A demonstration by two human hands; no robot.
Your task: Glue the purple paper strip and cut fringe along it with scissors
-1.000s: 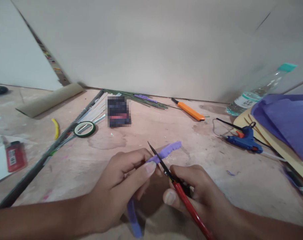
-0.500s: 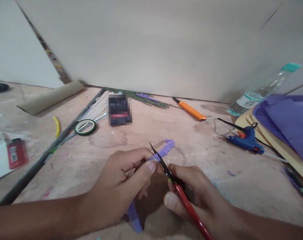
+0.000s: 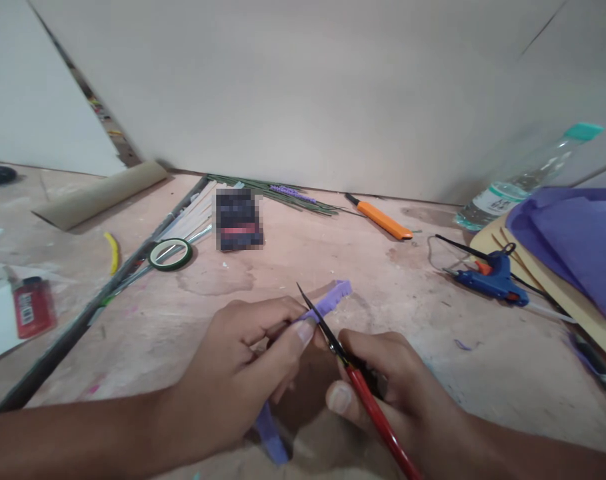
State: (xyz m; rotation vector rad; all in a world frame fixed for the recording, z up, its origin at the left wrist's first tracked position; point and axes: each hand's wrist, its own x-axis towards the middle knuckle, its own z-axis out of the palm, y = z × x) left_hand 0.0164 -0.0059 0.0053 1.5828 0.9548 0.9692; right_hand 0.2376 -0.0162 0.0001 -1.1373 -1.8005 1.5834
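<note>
A narrow purple strip (image 3: 333,300), perhaps crepe paper, is pinched between the thumb and fingers of my left hand (image 3: 255,353). Its far end, with small cuts along one edge, sticks out beyond my fingertips, and its other end hangs below my palm. My right hand (image 3: 393,380) is closed around scissors (image 3: 377,410) with red handles and dark blades. The blades point up and to the left, lying across the strip just past my left thumb. Whether the blades are parted is hard to make out.
Behind my hands lie a green tape roll (image 3: 170,255), a blurred dark box (image 3: 239,220), green stems (image 3: 303,199) and an orange cutter (image 3: 383,220). To the right are a blue glue gun (image 3: 495,277), a bottle (image 3: 497,200) and purple sheets (image 3: 573,247). A cardboard tube (image 3: 103,193) and red lighter (image 3: 33,307) are left.
Both hands keep nearly the same place. The scissor tip has shifted very slightly left across the strip, and the strip's far end has moved a little.
</note>
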